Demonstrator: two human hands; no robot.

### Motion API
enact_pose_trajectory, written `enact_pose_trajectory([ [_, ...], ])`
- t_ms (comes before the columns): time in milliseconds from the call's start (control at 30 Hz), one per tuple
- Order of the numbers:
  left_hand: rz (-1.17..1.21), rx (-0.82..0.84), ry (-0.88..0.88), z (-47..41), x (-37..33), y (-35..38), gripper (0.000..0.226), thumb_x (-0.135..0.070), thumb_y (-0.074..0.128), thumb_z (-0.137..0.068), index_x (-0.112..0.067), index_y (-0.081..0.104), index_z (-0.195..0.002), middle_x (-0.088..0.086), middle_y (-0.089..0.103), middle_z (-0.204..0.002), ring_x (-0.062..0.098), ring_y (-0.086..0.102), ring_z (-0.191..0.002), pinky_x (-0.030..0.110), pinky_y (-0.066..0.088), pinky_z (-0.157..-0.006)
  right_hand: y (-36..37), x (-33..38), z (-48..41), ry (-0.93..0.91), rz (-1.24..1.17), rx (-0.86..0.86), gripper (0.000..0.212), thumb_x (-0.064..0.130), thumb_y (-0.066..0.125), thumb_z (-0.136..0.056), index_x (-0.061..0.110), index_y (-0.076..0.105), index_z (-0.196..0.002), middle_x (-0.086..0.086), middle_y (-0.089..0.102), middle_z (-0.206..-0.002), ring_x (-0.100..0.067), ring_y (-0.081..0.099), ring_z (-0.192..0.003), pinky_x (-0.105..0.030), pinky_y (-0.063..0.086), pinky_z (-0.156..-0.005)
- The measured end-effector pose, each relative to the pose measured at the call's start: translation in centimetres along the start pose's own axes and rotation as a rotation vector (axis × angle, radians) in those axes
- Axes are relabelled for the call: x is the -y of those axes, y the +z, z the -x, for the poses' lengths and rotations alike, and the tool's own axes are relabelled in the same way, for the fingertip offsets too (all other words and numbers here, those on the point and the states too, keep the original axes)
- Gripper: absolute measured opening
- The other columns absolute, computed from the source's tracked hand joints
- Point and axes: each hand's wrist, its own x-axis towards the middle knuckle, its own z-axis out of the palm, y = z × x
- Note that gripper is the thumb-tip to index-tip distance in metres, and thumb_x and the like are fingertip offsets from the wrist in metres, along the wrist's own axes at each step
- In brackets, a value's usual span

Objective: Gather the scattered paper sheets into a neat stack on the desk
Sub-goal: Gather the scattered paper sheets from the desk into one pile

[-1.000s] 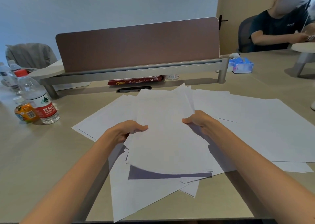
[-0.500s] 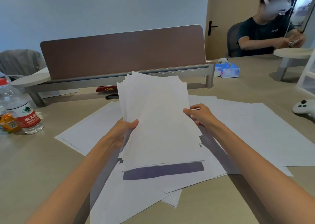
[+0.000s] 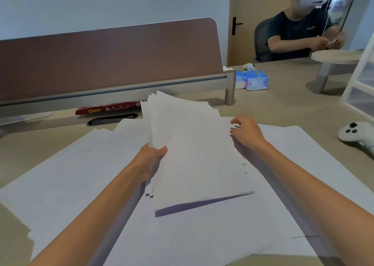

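White paper is up in the air: I hold a fanned sheaf of white paper sheets [image 3: 192, 154] tilted above the beige bench [image 3: 283, 107], top edge leaning away from me. Its lower edge hangs clear of the paper below and throws a dark strip of shadow there. My left hand [image 3: 150, 158] has the sheaf by its left edge, thumb laid across the front and the fingers wrapped behind, clamped on it. The top left corners step out one past another, so the sheaf is not squared.

My right hand [image 3: 245, 132] sits at the sheaf's right edge, near the upper corner. Its fingers [image 3: 234, 122] are loosely curled and slightly apart, right at the paper. I cannot tell whether they pinch the edge or only brush it.

Under the sheaf, loose white paper sheets [image 3: 81, 174] lie flat and overlapping across the bench, spreading left, right and beneath both my forearms.

Behind them stands a brown rounded partition panel [image 3: 109, 57] on a silver rail, with a long red box [image 3: 107, 108] lying under that rail. A blue tissue pack [image 3: 256, 80] sits by the rail's right foot. At the right edge, a white game controller [image 3: 354, 134] rests just beside the spread sheets. At the far corner, a seated person in a dark shirt [image 3: 299, 35] has both hands together.
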Motion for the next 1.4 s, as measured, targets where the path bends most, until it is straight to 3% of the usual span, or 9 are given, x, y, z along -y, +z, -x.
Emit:
enact_pose_trajectory([
  [367, -0.151, -0.077, -0.101, -1.7, 0.3, -0.1, 0.05, -0.009, 0.062, -0.093, 0.002, 0.043, -0.138, 0.013, 0.054, -0.134, 0.028, 0.05, -0.119, 0.034, 0.036, -0.101, -2.6, -0.9, -4.6, 0.068, 0.418, 0.116, 0.051, 0.052, 0.072, -0.072, 0.012, 0.06, -0.101, -0.006, 0.062, -0.102, -0.028, 0.056, -0.099, -0.034, 0.044, -0.078],
  [467, -0.165, -0.093, -0.101, -1.4, 0.2, 0.2, 0.046, -0.008, 0.06, -0.094, 0.003, 0.044, -0.135, 0.008, 0.056, -0.124, 0.026, 0.05, -0.112, 0.032, 0.036, -0.097, -3.1, -0.3, -4.8, 0.117, 0.33, 0.222, 0.038, 0.048, 0.075, -0.071, 0.014, 0.057, -0.068, -0.003, 0.061, -0.079, -0.026, 0.056, -0.083, -0.029, 0.037, -0.06],
  [867, -0.128, -0.19, -0.067, 0.4, -0.3, 0.1, 0.035, -0.007, 0.058, -0.095, 0.003, 0.047, -0.127, 0.008, 0.06, -0.103, 0.027, 0.052, -0.102, 0.033, 0.037, -0.089, -4.6, 0.3, -4.4, 0.159, -0.063, 0.183, 0.007, 0.008, 0.068, -0.074, 0.003, 0.064, -0.072, -0.013, 0.066, -0.078, -0.028, 0.06, -0.078, -0.028, 0.042, -0.062],
  [933, -0.113, -0.195, -0.071, 1.3, -0.4, -0.2, 0.025, -0.005, 0.056, -0.095, -0.001, 0.049, -0.119, 0.004, 0.06, -0.092, 0.025, 0.052, -0.099, 0.031, 0.036, -0.089, -4.8, -0.3, -3.6, 0.221, -0.164, 0.145, 0.012, 0.003, 0.07, -0.076, -0.007, 0.069, -0.083, -0.022, 0.069, -0.087, -0.024, 0.061, -0.077, -0.029, 0.044, -0.068],
  [1133, -0.088, -0.199, -0.104, 3.7, -0.9, -1.6, 0.041, -0.004, 0.06, -0.093, 0.005, 0.048, -0.131, 0.02, 0.062, -0.122, 0.031, 0.058, -0.104, 0.039, 0.042, -0.095, -4.6, -0.2, 1.4, 0.351, -0.368, 0.105, 0.049, -0.005, 0.072, -0.076, 0.012, 0.035, -0.049, 0.0, 0.039, -0.045, -0.016, 0.038, -0.048, -0.023, 0.035, -0.051],
  [1267, -0.13, -0.185, -0.141, 4.2, -0.4, -1.5, 0.041, -0.007, 0.061, -0.092, 0.004, 0.05, -0.13, 0.019, 0.063, -0.12, 0.033, 0.059, -0.105, 0.042, 0.044, -0.097, -3.4, -0.1, 3.6, 0.323, -0.393, 0.195, 0.026, -0.007, 0.075, -0.072, -0.001, 0.052, -0.062, -0.005, 0.045, -0.064, -0.019, 0.045, -0.065, -0.03, 0.037, -0.066],
  [1300, -0.134, -0.184, -0.146, 4.4, -0.3, -1.4, 0.042, -0.009, 0.062, -0.092, 0.004, 0.049, -0.13, 0.019, 0.063, -0.12, 0.035, 0.059, -0.108, 0.045, 0.044, -0.1, -3.2, -0.2, 4.0, 0.319, -0.382, 0.212, 0.04, -0.005, 0.074, -0.073, -0.026, 0.042, -0.088, -0.008, 0.047, -0.073, -0.02, 0.046, -0.071, -0.029, 0.037, -0.068],
  [1333, -0.139, -0.185, -0.155, 4.6, -0.3, -1.5, 0.043, -0.01, 0.063, -0.091, 0.004, 0.05, -0.13, 0.02, 0.064, -0.119, 0.037, 0.06, -0.109, 0.048, 0.044, -0.102, -3.2, 0.0, 4.5, 0.3, -0.385, 0.223, 0.025, -0.004, 0.071, -0.076, 0.013, 0.053, -0.079, -0.01, 0.048, -0.078, -0.021, 0.048, -0.071, -0.029, 0.038, -0.067],
  [1400, -0.131, -0.173, -0.161, 4.6, -0.2, -1.2, 0.042, -0.009, 0.064, -0.091, 0.005, 0.051, -0.128, 0.02, 0.064, -0.118, 0.038, 0.06, -0.11, 0.048, 0.045, -0.102, -3.2, 0.4, 5.2, 0.326, -0.473, 0.257, 0.01, -0.009, 0.063, -0.081, -0.011, 0.064, -0.091, -0.015, 0.047, -0.077, -0.023, 0.05, -0.057, -0.028, 0.043, -0.054],
])
